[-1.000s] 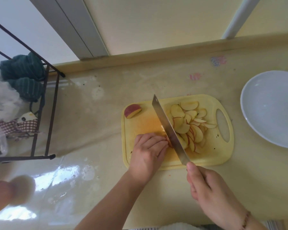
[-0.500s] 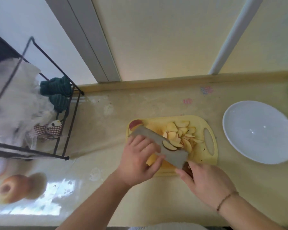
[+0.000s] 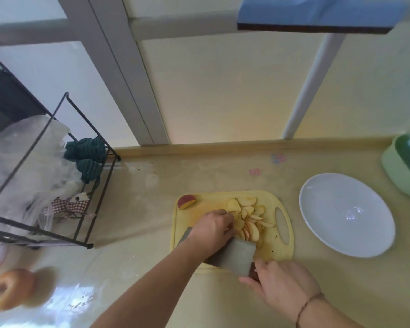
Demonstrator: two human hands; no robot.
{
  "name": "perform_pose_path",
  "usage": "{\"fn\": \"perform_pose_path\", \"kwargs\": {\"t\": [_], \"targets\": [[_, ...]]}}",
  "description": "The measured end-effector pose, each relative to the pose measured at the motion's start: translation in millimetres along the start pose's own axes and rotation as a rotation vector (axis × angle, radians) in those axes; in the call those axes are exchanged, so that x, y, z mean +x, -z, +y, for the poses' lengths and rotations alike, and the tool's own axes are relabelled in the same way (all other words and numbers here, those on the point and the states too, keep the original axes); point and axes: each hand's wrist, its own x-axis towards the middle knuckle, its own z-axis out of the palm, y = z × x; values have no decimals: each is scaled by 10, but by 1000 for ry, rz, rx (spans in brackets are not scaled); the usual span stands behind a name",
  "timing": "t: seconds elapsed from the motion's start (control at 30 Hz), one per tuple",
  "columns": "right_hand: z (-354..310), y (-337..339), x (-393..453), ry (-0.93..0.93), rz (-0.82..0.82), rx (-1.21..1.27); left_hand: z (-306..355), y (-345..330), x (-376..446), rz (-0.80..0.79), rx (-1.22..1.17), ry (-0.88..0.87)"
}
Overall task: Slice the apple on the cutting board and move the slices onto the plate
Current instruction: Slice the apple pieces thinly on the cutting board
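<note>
Gathering Slices Onto the Blade

Gripping the handle, the right hand [image 3: 281,286] holds the knife [image 3: 234,256] flat and low over the cutting board [image 3: 279,252]. The left hand [image 3: 213,227] cups loosely over the apple slices [image 3: 249,221], holding nothing firmly, forearm crossing the blade. Slices may slide off if the blade tilts on the way to the empty plate [image 3: 346,216] at right. An end piece [image 3: 186,201] sits apart.

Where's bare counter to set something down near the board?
Free: the strip between cutting board and plate, counter behind the board up to the wall, and between wire rack and board. Crowded: the board's right half under apple slices, knife and both hands.
</note>
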Motion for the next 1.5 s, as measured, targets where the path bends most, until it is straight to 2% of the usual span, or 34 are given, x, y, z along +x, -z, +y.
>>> {"fn": "perform_pose_path", "kwargs": {"t": [0.03, 0.1, 0.17, 0.2, 0.27, 0.33, 0.37, 0.5, 0.67, 0.8, 0.93, 1.0, 1.13, 1.23, 1.33, 1.4, 1.5], "targets": [[22, 1, -23, 7, -18, 4, -29, 2, -1, 10, 22, -56], [93, 10, -82, 16, -27, 41, -170, 84, 13, 181, 25, -88], [169, 39, -158, 15, -25, 82, -406, 294, 52, 328, -16, 36], [208, 46, -207, -2, -23, 105, -527, 411, 58, 322, -3, 135], [280, 40, -285, -54, 11, 167, -749, 550, 63, 148, 88, 307], [354, -4, -349, -113, 39, 200, -846, 531, 55, 19, 100, 357], [391, -38, -365, -142, 50, 222, -856, 483, 39, 9, 70, 342], [476, -92, -407, -245, 89, 431, -876, 358, -26, 61, -45, 334], [356, -103, -341, -264, 91, 817, -603, 240, -273, 88, -106, 515], [46, -75, -181, -304, -124, 1216, -219, -21, -618, 173, -199, 591], [-227, -104, 25, -328, -164, 1313, -54, -175, -817, 224, -349, 519], [-304, -112, 119, -313, -142, 1264, -137, -195, -898, 220, -427, 437], [-394, -209, 242, -284, -30, 1058, -324, -248, -1001, 224, -429, 301], [-463, -301, 299, -280, -68, 1089, -334, -322, -952, 278, -427, 278], [-427, -296, 330, -273, -102, 1101, -344, -358, -910, 304, -390, 245], [-394, -278, 317, -276, -105, 1117, -352, -349, -920, 354, -274, 197], [-411, -204, 254, -237, -40, 1091, -398, -355, -914, 536, -91, -11]]}}
